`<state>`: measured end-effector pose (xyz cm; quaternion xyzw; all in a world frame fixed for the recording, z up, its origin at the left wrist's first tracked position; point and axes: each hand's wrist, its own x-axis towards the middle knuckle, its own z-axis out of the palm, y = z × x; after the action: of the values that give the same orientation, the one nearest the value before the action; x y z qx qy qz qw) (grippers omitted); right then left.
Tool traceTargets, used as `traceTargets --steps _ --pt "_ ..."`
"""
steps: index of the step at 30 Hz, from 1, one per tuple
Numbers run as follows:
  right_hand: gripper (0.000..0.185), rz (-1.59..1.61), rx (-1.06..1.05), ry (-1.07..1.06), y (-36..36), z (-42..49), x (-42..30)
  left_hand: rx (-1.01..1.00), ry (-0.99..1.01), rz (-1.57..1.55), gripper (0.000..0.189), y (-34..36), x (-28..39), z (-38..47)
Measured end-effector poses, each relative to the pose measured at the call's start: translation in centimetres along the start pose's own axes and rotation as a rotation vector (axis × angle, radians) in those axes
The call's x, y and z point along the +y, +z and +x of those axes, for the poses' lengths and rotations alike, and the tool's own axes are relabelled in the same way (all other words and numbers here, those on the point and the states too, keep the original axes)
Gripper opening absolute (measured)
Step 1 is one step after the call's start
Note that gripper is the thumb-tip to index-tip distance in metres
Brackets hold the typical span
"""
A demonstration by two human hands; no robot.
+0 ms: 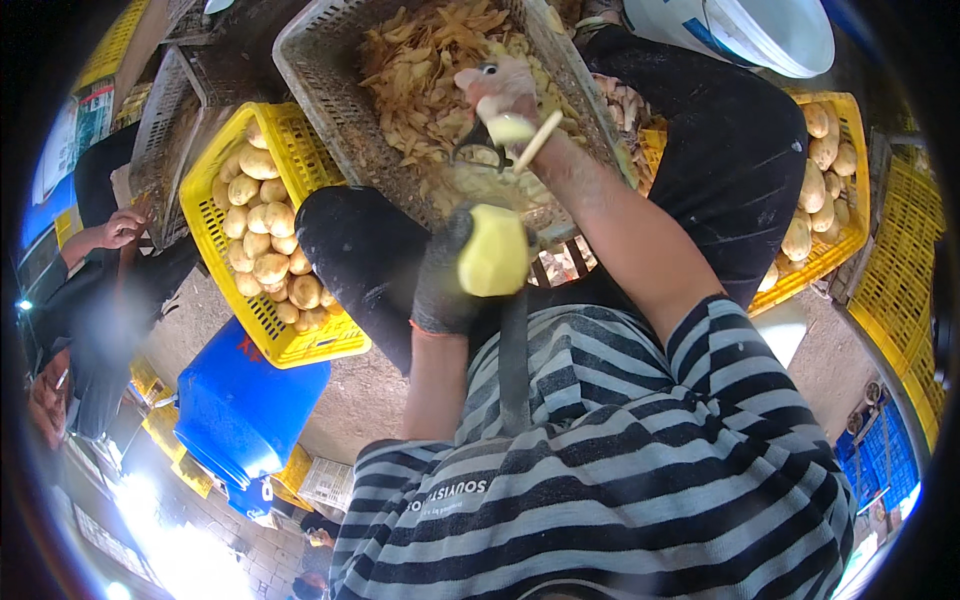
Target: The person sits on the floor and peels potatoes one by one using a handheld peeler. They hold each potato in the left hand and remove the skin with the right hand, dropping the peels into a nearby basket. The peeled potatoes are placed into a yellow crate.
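My left hand (444, 274), in a dark grey knit glove with an orange cuff edge, holds a peeled yellow potato (493, 251) upright above my lap. Farther forward, my bare right hand (510, 94) is closed on a peeler (480, 154) with a dark, curved frame. A pale strip of peel (511, 129) lies against that hand. Beside the wrist is a pale, stick-like piece (538, 142), blurred; what it is I cannot tell. Below the right hand, a dirty grey plastic crate (319, 90) holds a heap of potato peelings (420, 97). The peeler and the potato are apart.
Yellow crates of unpeeled potatoes stand at left (262, 341) and right (855, 187). A blue barrel (247, 397) is behind the left crate. At top right is a white bucket (750, 34). Another person's hand (126, 227) shows at far left. My knees flank the peelings crate.
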<state>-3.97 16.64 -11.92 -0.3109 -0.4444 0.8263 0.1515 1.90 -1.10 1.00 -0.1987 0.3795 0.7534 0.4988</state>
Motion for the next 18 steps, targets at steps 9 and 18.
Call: traceTargets --steps 9,18 --pt "0.031 -0.203 0.214 0.009 3.7 -7.4 -8.6 0.043 0.328 0.738 0.049 -2.7 0.4 1.5" --pt "0.038 -0.208 0.247 0.12 4.2 -7.9 -7.1 0.021 0.012 -0.305 0.05 -2.1 0.7 1.8"
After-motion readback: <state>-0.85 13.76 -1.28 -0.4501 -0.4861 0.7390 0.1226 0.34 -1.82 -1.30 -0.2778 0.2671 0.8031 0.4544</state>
